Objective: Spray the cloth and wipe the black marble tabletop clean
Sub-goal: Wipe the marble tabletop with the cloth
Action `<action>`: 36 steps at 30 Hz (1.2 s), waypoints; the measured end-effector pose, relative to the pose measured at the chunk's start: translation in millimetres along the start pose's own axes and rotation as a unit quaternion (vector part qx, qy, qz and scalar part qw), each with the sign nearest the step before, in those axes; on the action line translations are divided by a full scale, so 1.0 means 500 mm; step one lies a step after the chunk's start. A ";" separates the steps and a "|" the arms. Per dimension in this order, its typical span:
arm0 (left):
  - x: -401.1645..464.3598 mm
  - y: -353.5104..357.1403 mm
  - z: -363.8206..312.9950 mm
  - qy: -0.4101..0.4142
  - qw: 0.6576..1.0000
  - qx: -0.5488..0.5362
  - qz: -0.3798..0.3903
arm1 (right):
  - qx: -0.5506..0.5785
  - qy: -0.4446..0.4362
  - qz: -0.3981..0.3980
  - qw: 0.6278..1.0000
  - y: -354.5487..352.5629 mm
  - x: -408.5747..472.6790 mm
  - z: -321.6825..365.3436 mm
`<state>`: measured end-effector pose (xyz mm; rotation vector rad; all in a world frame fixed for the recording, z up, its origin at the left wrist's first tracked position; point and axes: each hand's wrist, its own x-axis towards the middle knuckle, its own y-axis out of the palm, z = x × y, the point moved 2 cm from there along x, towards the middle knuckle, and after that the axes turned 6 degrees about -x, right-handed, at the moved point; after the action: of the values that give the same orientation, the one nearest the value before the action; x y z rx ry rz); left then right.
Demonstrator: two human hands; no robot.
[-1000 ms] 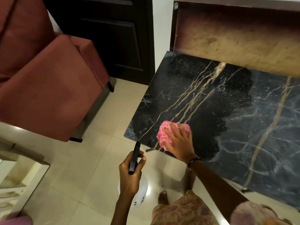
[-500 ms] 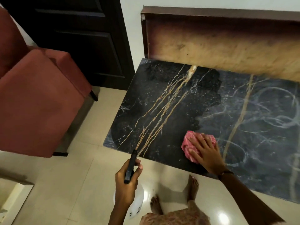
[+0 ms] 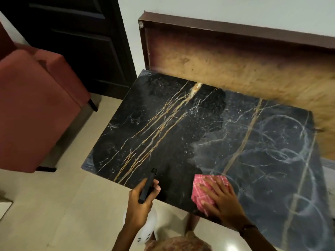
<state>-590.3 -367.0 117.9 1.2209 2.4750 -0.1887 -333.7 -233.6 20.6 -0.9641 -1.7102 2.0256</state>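
Observation:
The black marble tabletop (image 3: 163,127) with gold and white veins fills the middle of the view. Its left part looks dark and glossy; its right part is hazy with pale swirl marks. A folded pink checked cloth (image 3: 200,185) lies near the table's front edge, and my right hand (image 3: 221,198) presses flat on it. My left hand (image 3: 140,203) hangs just off the front edge, gripping the spray bottle by its black head (image 3: 147,185). The bottle's white body (image 3: 147,227) shows below the hand.
A red upholstered armchair (image 3: 34,113) stands left of the table on the beige tiled floor (image 3: 63,205). A brown wooden panel (image 3: 235,66) rises behind the table against the wall. A dark door (image 3: 81,42) is at the back left. My bare foot shows below the table edge.
My right hand has slid the pink cloth rightward along the front edge of the tabletop. The left hand keeps holding the spray bottle off the edge. My view has shifted right.

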 end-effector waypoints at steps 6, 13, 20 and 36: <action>0.016 0.071 0.002 0.005 0.999 0.029 -0.013 | 0.038 0.005 -0.054 0.998 -0.016 0.098 0.077; 0.040 0.157 -0.006 0.007 0.999 0.029 -0.024 | 0.046 -0.068 -0.114 0.990 0.037 -0.059 -0.020; 0.059 0.213 -0.023 0.017 0.999 0.042 -0.006 | 0.071 0.069 -0.047 0.994 -0.011 0.033 -0.115; 0.149 0.261 -0.046 0.042 0.995 0.083 0.034 | 0.086 0.049 -0.033 0.995 -0.045 0.125 -0.243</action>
<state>-534.9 -225.2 116.2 1.4064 2.5270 -0.3374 -301.5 -98.9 17.2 -0.9222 -1.4708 2.0103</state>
